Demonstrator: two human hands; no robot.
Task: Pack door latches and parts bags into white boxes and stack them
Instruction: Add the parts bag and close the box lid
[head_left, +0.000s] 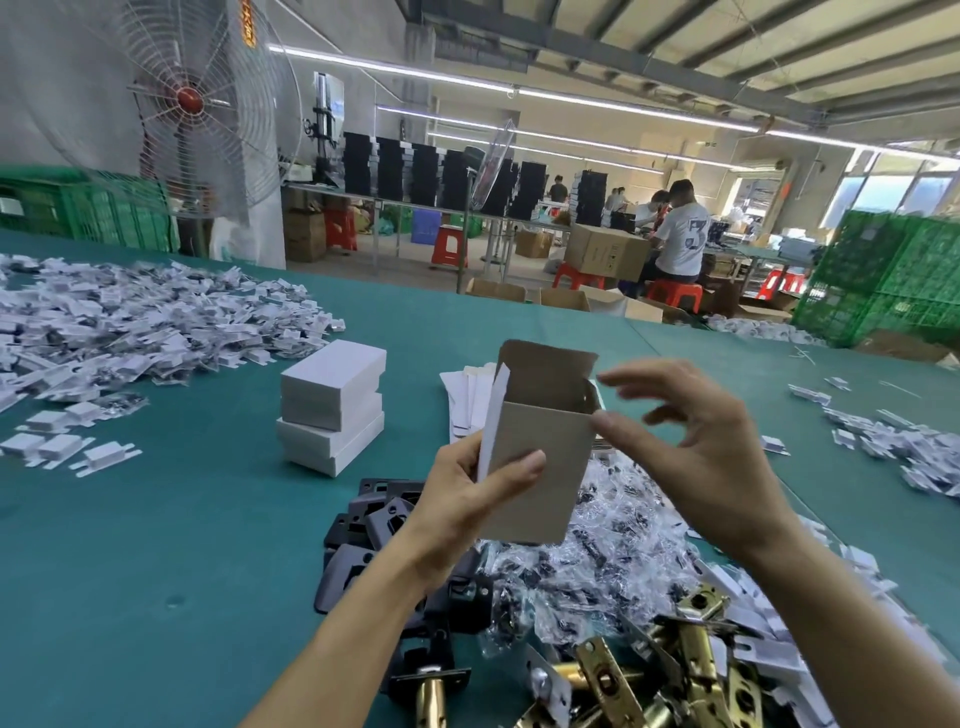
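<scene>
- Left hand (467, 504) grips a white box (540, 452), thumb laid across the front face and fingers wrapped behind the left edge.
- Box is held upright above the table, top end open, lid flap standing up at the back, grey-brown inner card showing.
- Right hand (711, 447) hovers just right of the box mouth, fingers spread and loosely curved, holding nothing. Thumb tip sits at the box's upper right corner; contact cannot be told.
- Under the box: a heap of clear parts bags (613, 545) on the green table (182, 545).
- Black plates (379, 519) lie left of the bags, partly under the left wrist.
- Brass door latches (691, 660) are piled at the near edge, right of centre; one black-faced latch (431, 691) lies beside the left forearm.
- Stack of closed white boxes (332, 410) stands left of the held box, well apart from it.
- Flat unfolded cartons (467, 395) lie behind the held box.
- Large spread of small white packets (130, 322) far left; a smaller scatter far right.
- Background: wall fan (192, 104), green crates (893, 275), seated workers.
</scene>
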